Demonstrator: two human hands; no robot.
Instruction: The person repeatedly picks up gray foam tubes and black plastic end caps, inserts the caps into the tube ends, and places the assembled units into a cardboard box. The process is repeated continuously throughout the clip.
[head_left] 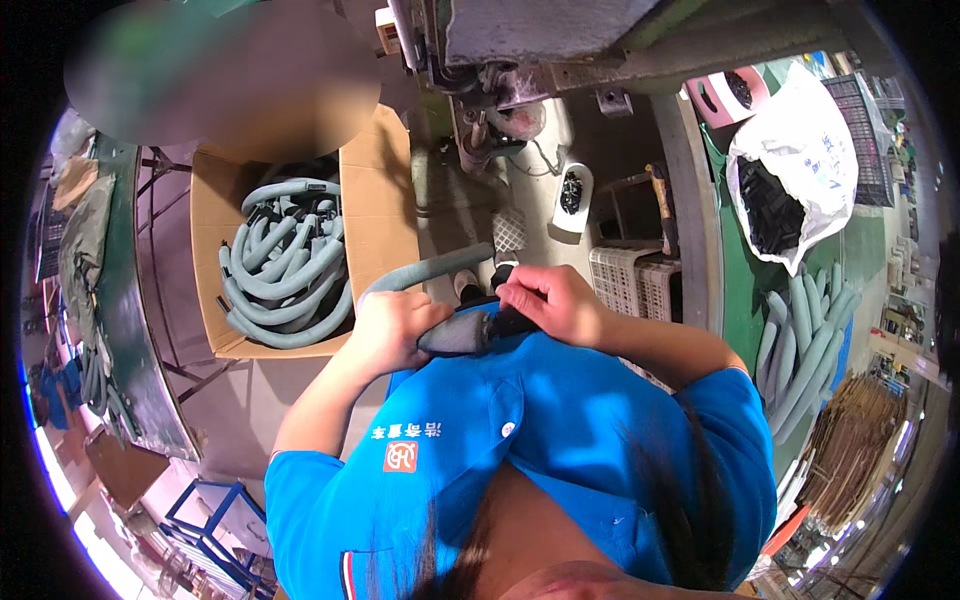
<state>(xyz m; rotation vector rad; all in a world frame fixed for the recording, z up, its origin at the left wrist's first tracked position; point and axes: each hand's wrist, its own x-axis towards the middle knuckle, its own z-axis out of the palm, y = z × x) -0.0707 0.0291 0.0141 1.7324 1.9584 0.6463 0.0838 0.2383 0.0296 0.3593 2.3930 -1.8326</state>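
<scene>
Close to my blue shirt, my left hand (pixel 400 325) is closed around a bent tube with a grey-green foam sleeve (pixel 430 268). One arm of the tube reaches forward and to the right past my hand, and its other end points toward my right hand. My right hand (pixel 553 303) grips a black piece (pixel 510 321) at that near end, with its thumb and fingers bent over it. My fingers hide part of the black piece, so its exact shape cannot be made out.
An open cardboard box (pixel 377 190) at left holds several similar foam-covered tubes (pixel 285 265). To the right, a green table (pixel 735 290) bears a white sack (pixel 815 150) of black parts and a pile of tubes (pixel 808 340). A machine (pixel 545 80) stands ahead, near a white scoop-shaped container (pixel 572 205) and plastic crates (pixel 628 285).
</scene>
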